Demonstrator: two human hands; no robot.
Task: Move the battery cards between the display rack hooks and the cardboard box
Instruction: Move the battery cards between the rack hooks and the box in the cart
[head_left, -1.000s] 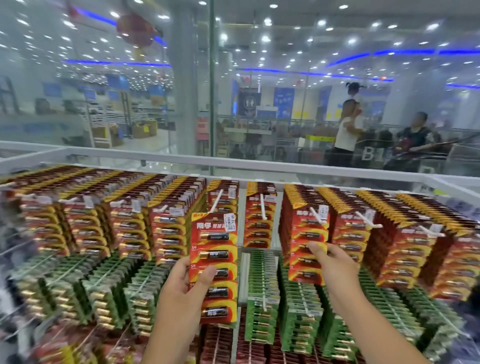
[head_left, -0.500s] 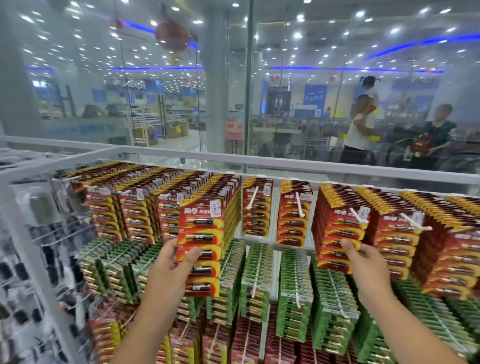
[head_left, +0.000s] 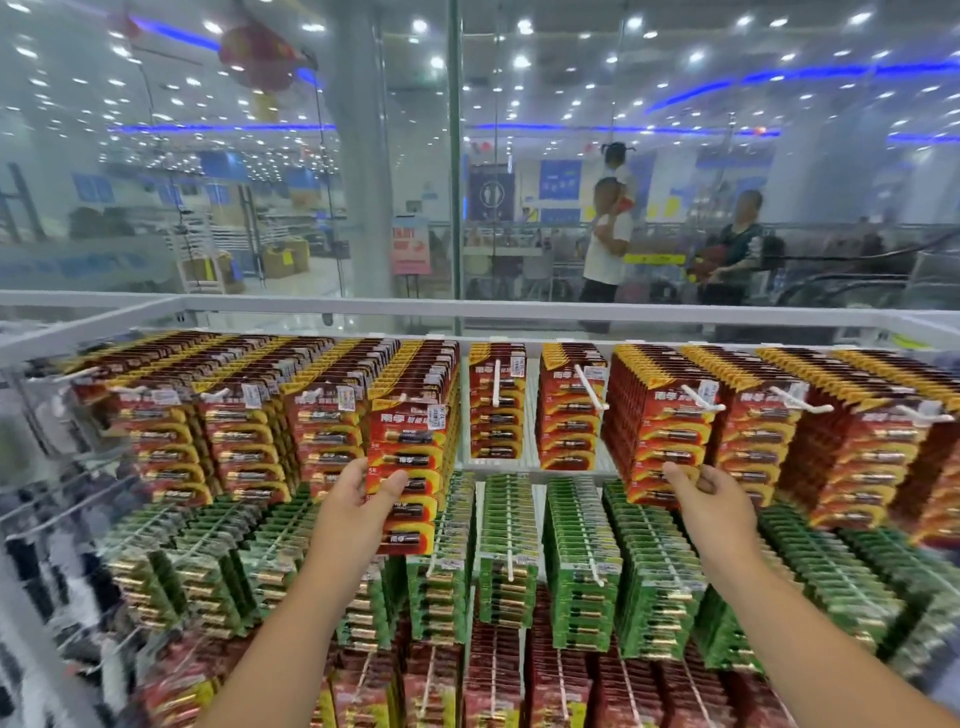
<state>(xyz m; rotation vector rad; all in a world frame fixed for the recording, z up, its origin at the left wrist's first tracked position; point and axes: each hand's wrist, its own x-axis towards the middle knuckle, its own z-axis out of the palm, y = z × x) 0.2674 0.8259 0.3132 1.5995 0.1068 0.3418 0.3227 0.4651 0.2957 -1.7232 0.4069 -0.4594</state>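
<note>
While the left hand (head_left: 358, 499) pinches one red card (head_left: 405, 467) by its lower left edge, thumb across the front and fingers behind, the card stands upright just in front of the fifth red stack from the left on the top row, its hang hole near that stack's hook; whether it is on the hook I cannot tell. Right hand (head_left: 711, 499): fingers curled onto the bottom of the red stack (head_left: 660, 436) right of centre, gripping its front cards. Rack (head_left: 467, 312): top row red cards, dense on most hooks; two thin hooks (head_left: 497, 382) in the middle carry only a few cards and show bare white prongs. Middle row green cards (head_left: 582, 545), bottom row dark red, both crowded. Cardboard box: not in view. Judgement: restocking looks well along, most hooks full; the two sparse middle hooks and the card in hand are left.
</note>
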